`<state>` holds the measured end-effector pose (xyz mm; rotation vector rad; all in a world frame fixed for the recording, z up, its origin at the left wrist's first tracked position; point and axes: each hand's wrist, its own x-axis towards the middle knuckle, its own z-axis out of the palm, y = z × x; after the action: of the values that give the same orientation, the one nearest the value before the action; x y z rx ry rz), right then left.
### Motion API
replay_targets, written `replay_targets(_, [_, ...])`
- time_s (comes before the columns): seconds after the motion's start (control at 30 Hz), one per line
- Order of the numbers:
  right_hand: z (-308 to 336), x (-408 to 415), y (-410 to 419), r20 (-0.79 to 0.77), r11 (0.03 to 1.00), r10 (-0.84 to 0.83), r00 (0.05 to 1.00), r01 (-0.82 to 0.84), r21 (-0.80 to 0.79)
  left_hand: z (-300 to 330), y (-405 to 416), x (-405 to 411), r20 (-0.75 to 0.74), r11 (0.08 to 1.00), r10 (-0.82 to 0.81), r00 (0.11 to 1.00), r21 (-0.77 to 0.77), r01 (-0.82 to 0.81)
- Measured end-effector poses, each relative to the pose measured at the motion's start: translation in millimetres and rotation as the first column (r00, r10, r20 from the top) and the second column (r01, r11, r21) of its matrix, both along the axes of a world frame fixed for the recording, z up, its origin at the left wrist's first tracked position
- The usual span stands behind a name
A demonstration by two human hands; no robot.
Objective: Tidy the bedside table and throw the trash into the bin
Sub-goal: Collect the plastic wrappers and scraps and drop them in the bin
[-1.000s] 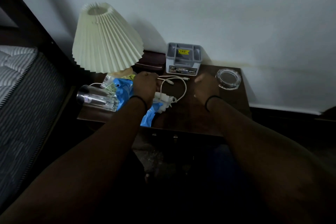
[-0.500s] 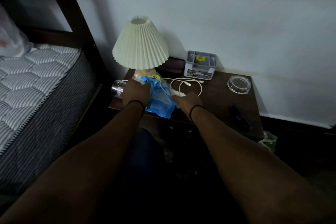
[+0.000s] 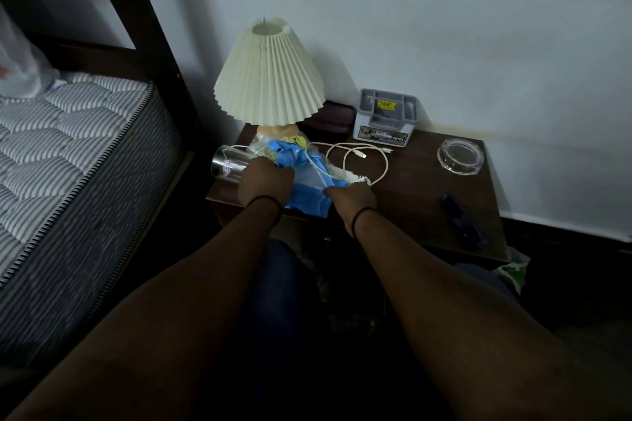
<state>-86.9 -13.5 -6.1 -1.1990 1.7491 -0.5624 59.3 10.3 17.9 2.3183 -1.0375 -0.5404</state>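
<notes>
A dark wooden bedside table (image 3: 420, 202) stands against the wall. At its left front lies a crumpled blue plastic wrapper (image 3: 307, 188), with a white charging cable (image 3: 355, 161) looped over and beside it. My left hand (image 3: 265, 181) grips the wrapper's left edge, next to a clear glass (image 3: 227, 166) lying on its side. My right hand (image 3: 350, 196) pinches the wrapper's right edge where the cable's white plug lies. More crumpled clear packaging (image 3: 263, 147) sits at the lamp's foot.
A pleated cream lamp (image 3: 268, 79) stands at the back left, a dark case (image 3: 333, 118) behind it. A grey organiser box (image 3: 384, 118), a glass ashtray (image 3: 461, 157) and a dark blue object (image 3: 460, 219) lie further right. The mattress (image 3: 68, 161) is at left.
The view has pulled back and up. My hands moved from the cable area onto the blue wrapper, the left one to its left edge and the right one to its right edge.
</notes>
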Motion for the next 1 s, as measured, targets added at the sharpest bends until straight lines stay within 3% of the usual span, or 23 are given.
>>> replay_targets(0.2, [8.7, -3.9, 8.0, 0.402, 0.981, -0.178, 0.898, 0.13, 0.145, 12.6, 0.9, -2.8, 0.057, 0.999, 0.014, 0.998, -0.034, -0.012])
replay_targets(0.37, [27.9, -16.7, 7.3, 0.443, 0.951, -0.205, 0.873, 0.071, 0.302, 31.9, 2.8, -6.3, 0.099, 0.994, 0.018, 0.995, -0.107, -0.007])
replay_targets(0.53, [41.3, -27.7, 5.6, 0.463, 0.936, -0.137, 0.876, -0.039, 0.35, 50.0, 7.7, -18.0, 0.134, 0.987, -0.002, 0.991, -0.16, 0.024])
replay_targets(0.9, [56.5, -51.6, 8.9, 0.522, 0.955, -0.038, 0.852, -0.123, 0.27, 64.5, 15.4, -39.1, 0.233, 0.977, -0.017, 0.972, -0.203, 0.066])
replay_targets(1.0, [58.3, -57.2, 7.5, 0.507, 0.978, -0.057, 0.86, -0.055, 0.203, 67.7, 16.3, -47.1, 0.207, 0.969, -0.017, 0.978, -0.239, 0.067])
